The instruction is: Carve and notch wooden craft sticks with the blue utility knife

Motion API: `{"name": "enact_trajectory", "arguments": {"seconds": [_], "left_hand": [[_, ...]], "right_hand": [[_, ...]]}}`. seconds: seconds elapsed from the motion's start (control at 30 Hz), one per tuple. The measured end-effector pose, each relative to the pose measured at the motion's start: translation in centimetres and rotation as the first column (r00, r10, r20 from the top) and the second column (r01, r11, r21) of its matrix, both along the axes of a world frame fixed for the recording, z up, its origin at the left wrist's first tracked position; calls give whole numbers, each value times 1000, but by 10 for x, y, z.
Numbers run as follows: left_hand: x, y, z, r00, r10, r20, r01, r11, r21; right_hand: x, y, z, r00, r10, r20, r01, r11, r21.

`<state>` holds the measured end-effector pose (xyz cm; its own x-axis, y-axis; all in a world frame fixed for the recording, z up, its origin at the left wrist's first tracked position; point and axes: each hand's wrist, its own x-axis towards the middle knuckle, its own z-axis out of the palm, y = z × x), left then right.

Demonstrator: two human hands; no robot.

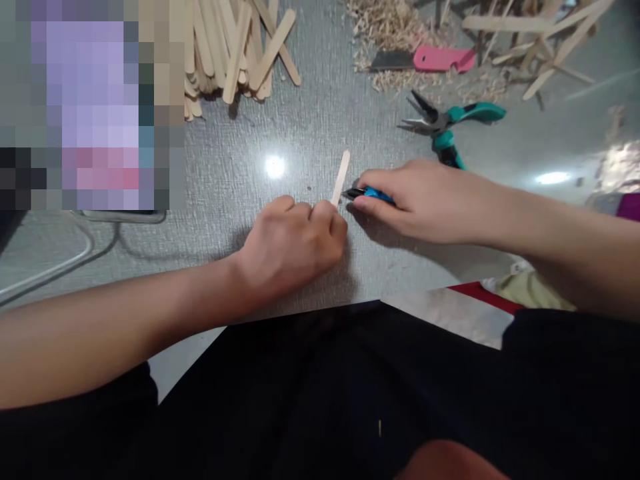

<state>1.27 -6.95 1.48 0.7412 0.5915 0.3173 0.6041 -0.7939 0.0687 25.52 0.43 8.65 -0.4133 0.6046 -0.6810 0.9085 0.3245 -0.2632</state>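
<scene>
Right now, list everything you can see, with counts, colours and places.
Table: one, grey, centre
Held stick: one, pale, in left hand
Blue-handled tool: one, blue and black, in right hand
Pliers: one pair, teal and black, beyond right hand
Stick pile: many, tan, top left of centre
Scattered sticks: several, tan, top right
Shavings: uncountable, tan, top right
Pink-handled blade: one, pink and dark, among shavings
Pixelated object: one, mostly purple, upper left, unidentifiable
Cable: white, left, count unclear
Cloth-like item: one, yellowish, lower right
Purple item: one, purple, right edge
Clothing: count unclear, black, bottom
Hands: two, bare, middle
</scene>
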Motion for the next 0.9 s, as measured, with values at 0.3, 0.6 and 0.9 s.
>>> {"name": "enact_trajectory", "arguments": {"seconds": [0.3, 0.6, 0.9], "left_hand": [[5, -6, 2, 998, 43, -48, -32, 978, 208], [8, -13, 9, 992, 80, -100, -61, 981, 183], [9, -15, 11, 990, 100, -101, -93, 993, 72]], "right_hand": [[-11, 4, 4, 984, 94, 151, -90, 995, -30], [-9, 1, 0, 999, 32, 14, -33, 999, 22], [-11, 2, 2, 999, 20, 46, -20, 1000, 0]]}}
